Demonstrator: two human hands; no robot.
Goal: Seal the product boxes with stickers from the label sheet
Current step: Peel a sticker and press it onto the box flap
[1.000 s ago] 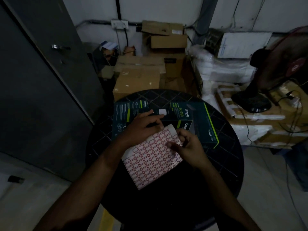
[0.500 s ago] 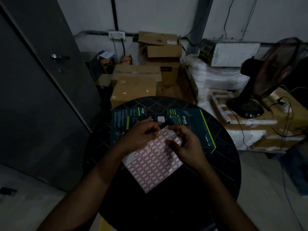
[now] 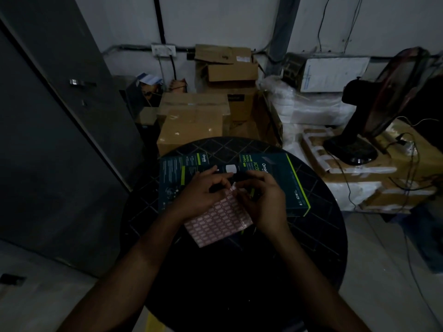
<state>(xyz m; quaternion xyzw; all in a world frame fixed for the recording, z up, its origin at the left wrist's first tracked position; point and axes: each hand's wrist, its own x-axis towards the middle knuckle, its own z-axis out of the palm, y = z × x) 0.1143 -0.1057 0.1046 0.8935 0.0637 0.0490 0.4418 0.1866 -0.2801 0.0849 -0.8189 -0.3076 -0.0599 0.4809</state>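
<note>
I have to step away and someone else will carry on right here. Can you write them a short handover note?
Left hand: fingers curled at the top edge of the label sheet, holding it down.
Right hand: pinching at the sheet's top corner, apparently peeling a sticker; too dark to be sure.
The sheet lies on the round black table, overlapping the near edge of the dark product boxes.
Done: one white sticker seems placed on the boxes.
Left: finish peeling, stick it on, seal the rest.

2 bare forearms, no sleeves, left hand [image 3: 203, 192], right hand [image 3: 266, 202].
</note>
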